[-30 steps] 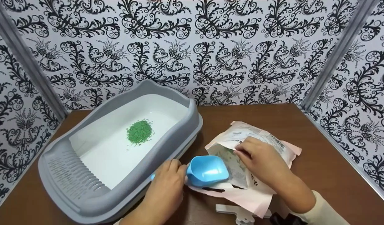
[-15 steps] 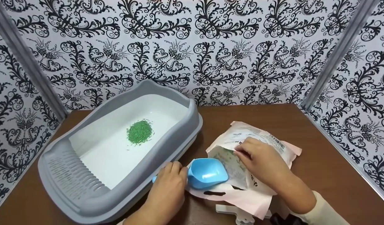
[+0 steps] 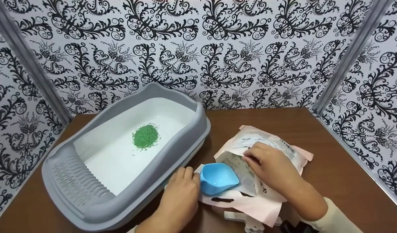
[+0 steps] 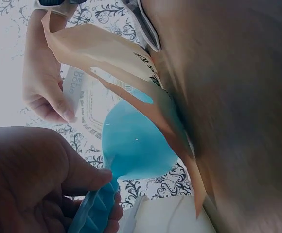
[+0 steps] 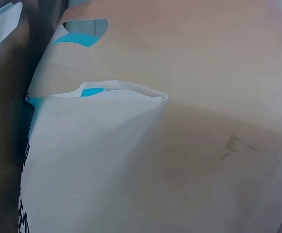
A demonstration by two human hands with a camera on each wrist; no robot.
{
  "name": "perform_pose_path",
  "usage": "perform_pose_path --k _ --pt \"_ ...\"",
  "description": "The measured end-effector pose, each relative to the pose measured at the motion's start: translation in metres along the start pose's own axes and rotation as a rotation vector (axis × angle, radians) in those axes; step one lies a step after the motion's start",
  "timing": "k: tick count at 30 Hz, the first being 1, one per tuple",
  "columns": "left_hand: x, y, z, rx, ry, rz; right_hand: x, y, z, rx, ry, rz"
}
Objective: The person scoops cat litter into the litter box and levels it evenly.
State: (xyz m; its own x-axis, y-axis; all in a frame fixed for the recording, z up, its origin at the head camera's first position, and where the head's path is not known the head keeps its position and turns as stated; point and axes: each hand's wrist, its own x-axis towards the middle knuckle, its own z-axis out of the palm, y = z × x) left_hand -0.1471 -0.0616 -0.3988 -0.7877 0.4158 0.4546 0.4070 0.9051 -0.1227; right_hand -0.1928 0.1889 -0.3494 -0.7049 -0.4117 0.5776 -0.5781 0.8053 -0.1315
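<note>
A blue scoop has its bowl at the mouth of a pale pink bag lying on the table. My left hand grips its ridged handle, with the thumb along the top in the left wrist view. My right hand pinches the upper edge of the bag's opening and holds it up. In the right wrist view the bag's wall fills most of the picture, and bits of blue show through its cut-out slot and gap. The bag's contents are hidden.
A grey litter box with a white inside stands to the left, close to my left hand. Green pellets lie heaped in it. A white clip and a black item lie by the bag's near edge. Patterned walls enclose the table.
My left hand has shifted slightly right, carrying the scoop, whose bowl has turned a little and sits closer to the bag's opening. The right hand keeps its hold on the bag's edge.
</note>
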Motion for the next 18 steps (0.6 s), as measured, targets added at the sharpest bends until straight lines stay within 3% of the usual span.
perform_pose_path --k 4,12,18 --pt "0.005 0.007 0.000 0.067 0.027 0.003 0.000 0.000 0.000 0.005 -0.007 0.007" --pt "0.020 0.029 -0.003 0.206 0.146 -0.018 0.000 0.001 0.000 0.009 -0.006 0.004" --pt "0.030 0.042 -0.011 0.232 0.066 -0.053 0.000 0.001 0.001 0.014 -0.005 0.002"
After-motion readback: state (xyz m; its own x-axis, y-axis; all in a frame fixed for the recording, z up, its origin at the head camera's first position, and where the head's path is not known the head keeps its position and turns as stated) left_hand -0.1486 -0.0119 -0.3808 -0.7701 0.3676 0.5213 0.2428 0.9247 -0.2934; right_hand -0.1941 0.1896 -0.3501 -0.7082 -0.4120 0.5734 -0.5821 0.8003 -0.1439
